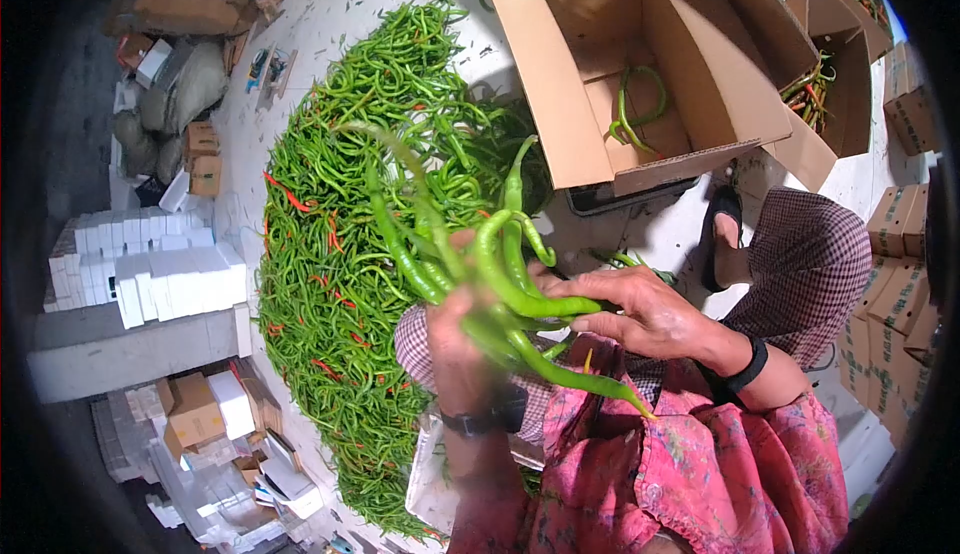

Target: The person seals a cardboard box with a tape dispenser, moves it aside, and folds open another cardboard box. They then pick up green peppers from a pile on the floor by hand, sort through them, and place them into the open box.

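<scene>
My left hand [455, 339], blurred by motion, is wrapped round a bunch of long green chili peppers [415, 239], whose tips stick out past the fingers. On the right, my right hand [645, 309] has thumb and fingers closed on the end of a curved green chili pepper [520, 296] beside that bunch. Another green pepper [590, 379] hangs below, its tip pointing toward my lap. Beyond both hands spreads a large heap of green chili peppers [330, 354], with some red ones mixed in.
An open cardboard box [545, 79] with a few green peppers inside stands ahead to the right. Behind it, another box [850, 84] holds red and green peppers. Stacked cartons [890, 324] line the right side; white foam boxes [180, 279] are at far left. A white crate [425, 474] sits near my left forearm.
</scene>
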A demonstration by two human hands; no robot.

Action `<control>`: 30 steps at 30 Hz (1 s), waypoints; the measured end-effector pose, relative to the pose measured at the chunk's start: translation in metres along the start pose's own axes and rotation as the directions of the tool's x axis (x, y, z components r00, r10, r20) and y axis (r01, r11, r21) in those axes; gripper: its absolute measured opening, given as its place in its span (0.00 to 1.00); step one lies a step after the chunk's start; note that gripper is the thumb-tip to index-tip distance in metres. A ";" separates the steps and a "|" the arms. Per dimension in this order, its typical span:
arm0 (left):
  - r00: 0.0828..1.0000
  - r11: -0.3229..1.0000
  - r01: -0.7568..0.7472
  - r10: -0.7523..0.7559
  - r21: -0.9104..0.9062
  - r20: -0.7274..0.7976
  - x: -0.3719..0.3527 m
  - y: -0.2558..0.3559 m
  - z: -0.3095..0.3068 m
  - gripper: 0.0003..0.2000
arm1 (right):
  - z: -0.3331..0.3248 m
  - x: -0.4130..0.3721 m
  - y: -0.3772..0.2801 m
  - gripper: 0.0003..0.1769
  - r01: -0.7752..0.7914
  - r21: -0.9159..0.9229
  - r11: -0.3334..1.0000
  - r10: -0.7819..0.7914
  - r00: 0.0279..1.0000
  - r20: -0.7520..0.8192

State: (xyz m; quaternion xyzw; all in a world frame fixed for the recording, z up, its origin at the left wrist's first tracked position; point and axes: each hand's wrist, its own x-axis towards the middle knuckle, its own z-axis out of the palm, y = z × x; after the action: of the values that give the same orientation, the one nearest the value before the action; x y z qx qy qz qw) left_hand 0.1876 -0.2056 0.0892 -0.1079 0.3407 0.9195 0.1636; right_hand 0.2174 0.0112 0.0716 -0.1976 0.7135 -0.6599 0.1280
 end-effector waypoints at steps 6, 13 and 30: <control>0.997 0.941 0.051 -0.029 0.334 -0.071 0.008 -0.013 -0.031 0.33 | 0.010 0.018 0.013 0.21 0.028 -0.068 0.997 -0.033 0.997 -0.072; 0.983 0.992 -0.041 0.061 0.121 -0.172 0.003 -0.002 -0.028 0.19 | -0.034 -0.033 0.002 0.12 -0.194 0.089 0.977 0.211 0.819 -0.534; 0.996 0.985 0.068 -0.075 0.162 0.041 0.002 -0.005 -0.021 0.24 | 0.024 0.035 0.002 0.16 -0.433 0.331 0.838 0.339 0.889 0.307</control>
State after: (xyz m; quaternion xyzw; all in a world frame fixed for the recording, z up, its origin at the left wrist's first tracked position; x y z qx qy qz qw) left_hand 0.1894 -0.2156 0.0703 -0.0850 0.4055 0.8850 0.2124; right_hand 0.1970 -0.0261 0.0703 -0.0961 0.5722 -0.7205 0.3798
